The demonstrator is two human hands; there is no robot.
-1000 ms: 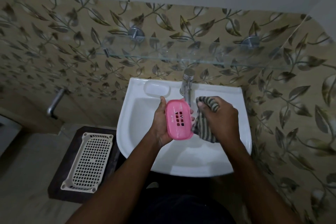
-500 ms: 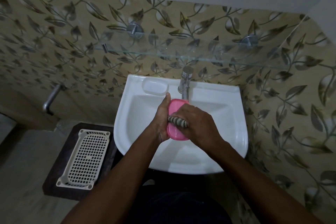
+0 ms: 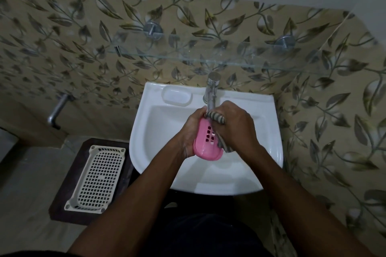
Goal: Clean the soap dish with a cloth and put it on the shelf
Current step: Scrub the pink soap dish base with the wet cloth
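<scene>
Grips a pink slotted plastic soap dish [image 3: 205,143] in curled fingers of the left hand [image 3: 191,129]; clutches a bunched grey-striped cloth [image 3: 217,118] in the right hand [image 3: 236,126], pressed against the dish's right side. Holds both over the white ceramic basin [image 3: 158,131], just before the steel tap [image 3: 212,92], below the glass wall shelf [image 3: 188,57].

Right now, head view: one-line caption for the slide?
Left hand holds a pink slotted soap dish over a white washbasin; right hand presses a striped cloth against it, glass shelf above.

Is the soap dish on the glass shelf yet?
No, the left hand holds the soap dish over the sink, below the glass shelf.
</scene>
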